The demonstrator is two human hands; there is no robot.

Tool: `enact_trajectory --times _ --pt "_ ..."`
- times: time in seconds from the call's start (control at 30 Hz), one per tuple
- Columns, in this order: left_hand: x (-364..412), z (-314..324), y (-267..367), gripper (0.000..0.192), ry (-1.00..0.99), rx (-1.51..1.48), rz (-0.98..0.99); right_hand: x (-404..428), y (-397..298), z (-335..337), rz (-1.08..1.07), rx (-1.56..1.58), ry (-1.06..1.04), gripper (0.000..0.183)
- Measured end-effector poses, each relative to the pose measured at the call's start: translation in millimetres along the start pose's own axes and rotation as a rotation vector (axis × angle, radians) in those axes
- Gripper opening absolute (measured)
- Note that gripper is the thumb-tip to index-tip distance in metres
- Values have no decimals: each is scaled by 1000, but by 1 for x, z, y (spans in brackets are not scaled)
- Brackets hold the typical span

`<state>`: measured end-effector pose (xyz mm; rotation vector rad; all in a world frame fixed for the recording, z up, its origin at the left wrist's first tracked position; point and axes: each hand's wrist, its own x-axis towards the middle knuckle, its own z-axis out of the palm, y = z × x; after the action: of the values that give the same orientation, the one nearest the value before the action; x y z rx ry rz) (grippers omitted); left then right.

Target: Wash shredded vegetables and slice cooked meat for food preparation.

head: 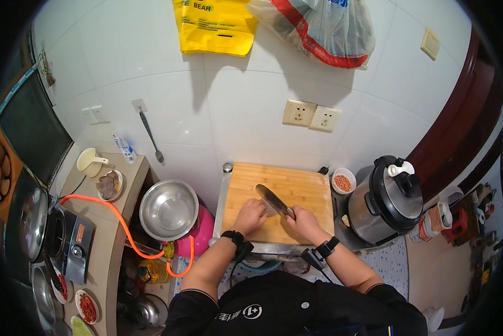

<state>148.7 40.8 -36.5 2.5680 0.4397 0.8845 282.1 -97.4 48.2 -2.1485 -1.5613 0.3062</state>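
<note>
A bamboo cutting board (285, 176) lies before me on a metal-edged stand. Its handle gripped in my right hand (305, 223), a broad kitchen knife (273, 199) slants over the board with its tip up and to the left. My left hand (250, 217) is at the left of the blade, fingers curled against a thin, pale piece (270, 209) that I cannot identify. That piece lies along the knife's lower side, partly hidden by my fingers and the blade.
Right of the board stand a bowl of peanuts (342, 182) and an electric pressure cooker (384, 206). At left, a steel basin (168, 210) rests over a pink gas cylinder (202, 231). An orange hose (123, 224) runs near a gas stove (77, 248) and a plate of meat (108, 185).
</note>
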Motion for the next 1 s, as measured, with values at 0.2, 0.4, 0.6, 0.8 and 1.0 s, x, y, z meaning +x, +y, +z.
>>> enact_trajectory --times 0.2,0.4,0.6,0.8,1.0 --pt "6 9 5 24 -48 3 -72 9 2 12 -48 -40 4 22" --pt "6 7 8 27 2 13 -63 13 -5 8 -10 -96 -105 20" --pt "5 6 4 30 -4 8 -62 22 -10 8 40 -120 -182 22" --pt "2 7 1 32 -18 -19 -67 29 -19 8 103 -139 -242 22" --pt "4 7 0 33 -56 -113 -114 19 -8 33 44 -105 -100 20"
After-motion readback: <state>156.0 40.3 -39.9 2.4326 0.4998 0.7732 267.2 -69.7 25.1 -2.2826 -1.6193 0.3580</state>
